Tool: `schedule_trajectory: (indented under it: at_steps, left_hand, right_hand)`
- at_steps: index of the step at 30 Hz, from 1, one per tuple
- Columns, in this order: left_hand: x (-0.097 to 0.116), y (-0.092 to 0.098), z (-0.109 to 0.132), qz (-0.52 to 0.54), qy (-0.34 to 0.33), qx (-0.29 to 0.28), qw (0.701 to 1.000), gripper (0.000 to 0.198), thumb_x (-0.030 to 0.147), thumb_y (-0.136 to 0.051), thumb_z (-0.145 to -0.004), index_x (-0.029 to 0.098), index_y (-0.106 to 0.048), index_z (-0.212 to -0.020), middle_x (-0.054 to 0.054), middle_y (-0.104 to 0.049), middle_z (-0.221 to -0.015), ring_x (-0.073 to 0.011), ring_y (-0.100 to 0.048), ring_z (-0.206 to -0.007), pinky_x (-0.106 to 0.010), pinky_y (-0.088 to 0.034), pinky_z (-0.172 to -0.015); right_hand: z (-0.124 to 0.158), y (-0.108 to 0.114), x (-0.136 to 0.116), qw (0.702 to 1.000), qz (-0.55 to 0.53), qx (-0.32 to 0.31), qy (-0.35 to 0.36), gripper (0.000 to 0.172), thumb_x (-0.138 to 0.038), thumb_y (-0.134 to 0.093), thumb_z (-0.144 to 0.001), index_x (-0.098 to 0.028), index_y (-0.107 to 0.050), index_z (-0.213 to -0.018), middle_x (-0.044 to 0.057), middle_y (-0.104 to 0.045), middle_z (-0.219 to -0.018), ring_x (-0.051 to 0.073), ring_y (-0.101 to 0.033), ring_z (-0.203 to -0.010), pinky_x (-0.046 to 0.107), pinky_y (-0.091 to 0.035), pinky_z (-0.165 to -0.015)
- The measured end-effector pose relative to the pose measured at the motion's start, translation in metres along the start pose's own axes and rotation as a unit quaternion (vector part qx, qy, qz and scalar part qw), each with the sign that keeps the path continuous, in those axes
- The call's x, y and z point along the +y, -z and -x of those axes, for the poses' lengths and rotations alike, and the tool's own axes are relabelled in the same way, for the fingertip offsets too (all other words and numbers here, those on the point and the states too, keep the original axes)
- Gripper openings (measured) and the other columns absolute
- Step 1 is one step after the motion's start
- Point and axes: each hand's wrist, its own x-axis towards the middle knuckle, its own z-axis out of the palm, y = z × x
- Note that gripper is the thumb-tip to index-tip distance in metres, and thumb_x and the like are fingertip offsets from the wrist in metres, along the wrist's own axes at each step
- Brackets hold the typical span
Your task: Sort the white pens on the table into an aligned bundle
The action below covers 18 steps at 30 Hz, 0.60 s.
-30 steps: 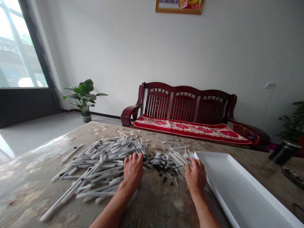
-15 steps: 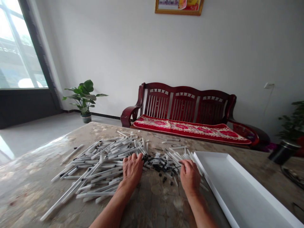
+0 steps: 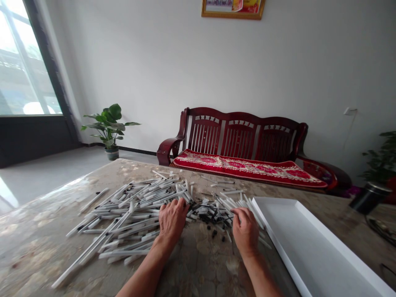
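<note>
Head camera: closest in, the left hand (image 3: 173, 218) lies low over the table (image 3: 201, 264), its fingers bent down at the inner edge of a heap of white pen-like tubes (image 3: 130, 210); whether it grips anything cannot be told. The right hand (image 3: 246, 231) is curled, thumb drawn towards the index finger as if pinching something slim, but what those fingertips hold, if anything, is too small to make out. Between the two hands lie small black pieces (image 3: 206, 218), probably grouped there because both can reach them. Most tubes spread on the left hand's outer side; a smaller fan of pale tubes (image 3: 229, 201) sits just beyond the right hand's fingertips. Just right of that hand lies a white tray (image 3: 321, 243), whose low wall would stop loose pieces rolling away. Well beyond both hands stand a wooden bench (image 3: 241, 138) and a potted plant (image 3: 111, 121).
</note>
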Motion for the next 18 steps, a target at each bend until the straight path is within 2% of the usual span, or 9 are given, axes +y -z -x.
schedule_trajectory:
  at_steps: [3, 6, 9, 11, 14, 18]
  left_hand:
    - [0.005, 0.009, 0.002, 0.003, -0.019, 0.046, 0.999, 0.028, 0.038, -0.045, -0.097, 0.023, -0.065, -0.085, -0.005, -0.070, -0.083, -0.0218, -0.063, -0.078, -0.035, -0.032, -0.075]
    - [0.013, 0.017, 0.006, 0.011, -0.043, 0.079, 0.996, 0.029, 0.038, -0.045, -0.097, 0.024, -0.065, -0.082, -0.004, -0.069, -0.079, -0.0203, -0.062, -0.077, -0.035, -0.032, -0.075]
    - [0.024, 0.022, 0.016, 0.022, -0.085, 0.095, 0.992, 0.030, 0.036, -0.044, -0.098, 0.024, -0.066, -0.080, -0.004, -0.068, -0.076, -0.0197, -0.061, -0.077, -0.035, -0.030, -0.074]
    - [0.033, 0.021, 0.026, 0.029, -0.124, 0.095, 0.987, 0.032, 0.035, -0.044, -0.098, 0.024, -0.066, -0.078, -0.004, -0.066, -0.073, -0.0191, -0.059, -0.074, -0.036, -0.029, -0.073]
    - [0.046, 0.017, 0.039, 0.044, -0.192, 0.091, 0.976, 0.028, 0.033, -0.046, -0.099, 0.024, -0.066, -0.080, -0.003, -0.065, -0.073, -0.0186, -0.057, -0.071, -0.036, -0.029, -0.071]
    - [0.054, 0.015, 0.046, 0.093, -0.245, 0.087, 0.961, 0.023, 0.031, -0.049, -0.098, 0.025, -0.066, -0.085, -0.002, -0.067, -0.077, -0.0181, -0.058, -0.072, -0.035, -0.029, -0.071]
  right_hand:
    - [0.001, -0.003, -0.009, 0.999, -0.040, -0.012, 0.000, 0.023, -0.014, -0.047, -0.090, -0.021, -0.068, -0.092, 0.007, -0.068, -0.091, 0.022, -0.063, -0.092, 0.036, -0.051, -0.085]
    - [0.005, -0.007, -0.027, 0.994, -0.098, -0.053, -0.010, 0.027, -0.013, -0.048, -0.088, -0.021, -0.067, -0.105, 0.007, -0.068, -0.097, 0.019, -0.065, -0.091, 0.032, -0.054, -0.081]
    - [0.010, -0.012, -0.048, 0.984, -0.137, -0.112, -0.009, 0.041, -0.014, -0.049, -0.085, -0.023, -0.061, -0.123, 0.003, -0.068, -0.095, 0.015, -0.065, -0.072, 0.028, -0.056, -0.071]
    - [0.012, -0.014, -0.060, 0.977, -0.155, -0.147, 0.002, 0.048, -0.016, -0.050, -0.085, -0.025, -0.056, -0.131, 0.002, -0.067, -0.095, 0.014, -0.063, -0.067, 0.027, -0.056, -0.068]
    - [0.013, -0.016, -0.069, 0.966, -0.192, -0.167, 0.035, 0.043, -0.021, -0.050, -0.086, -0.024, -0.058, -0.128, 0.005, -0.068, -0.101, 0.017, -0.065, -0.077, 0.028, -0.056, -0.073]
    - [0.012, -0.013, -0.066, 0.960, -0.235, -0.149, 0.044, 0.025, -0.024, -0.048, -0.090, -0.024, -0.066, -0.106, 0.004, -0.070, -0.094, 0.019, -0.067, -0.088, 0.029, -0.054, -0.080]
